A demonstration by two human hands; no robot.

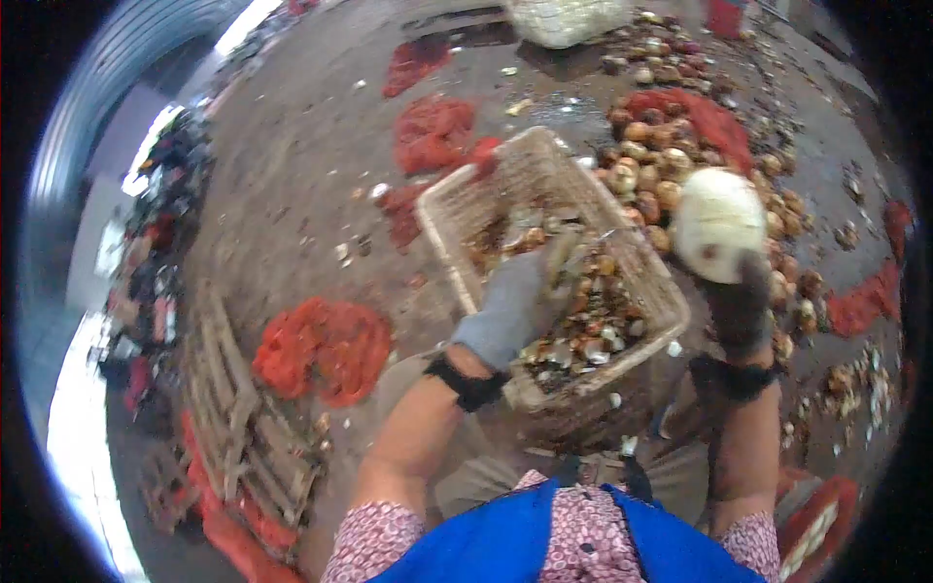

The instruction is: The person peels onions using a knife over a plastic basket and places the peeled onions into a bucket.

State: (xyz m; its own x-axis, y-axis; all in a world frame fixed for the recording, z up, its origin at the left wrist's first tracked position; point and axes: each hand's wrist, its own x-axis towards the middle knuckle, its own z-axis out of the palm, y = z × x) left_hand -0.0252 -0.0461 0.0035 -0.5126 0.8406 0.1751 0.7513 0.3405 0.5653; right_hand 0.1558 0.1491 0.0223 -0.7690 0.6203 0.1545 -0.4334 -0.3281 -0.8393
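My left hand [520, 296], in a grey glove with stained fingers, is over a pale plastic crate [641, 243]. Its fingers look stretched out and apart above the small onions and scraps [583, 335] inside. To the right, my right hand [741, 306] wears a dark glove and is smeared by motion. Its fingertips overlap the lower edge of a large pale round thing [721, 216], itself blurred. Whether they grip it cannot be made out. Loose brown-skinned onions [661, 170] lie behind and beside that pale thing.
Red mesh netting [326, 350] lies left of the crate, with more netting [434, 134] beyond it. Wooden slats [233, 408] are stacked at lower left. A white bulky sack [569, 19] stands at the far end. Skins and scraps [850, 389] litter the floor at right.
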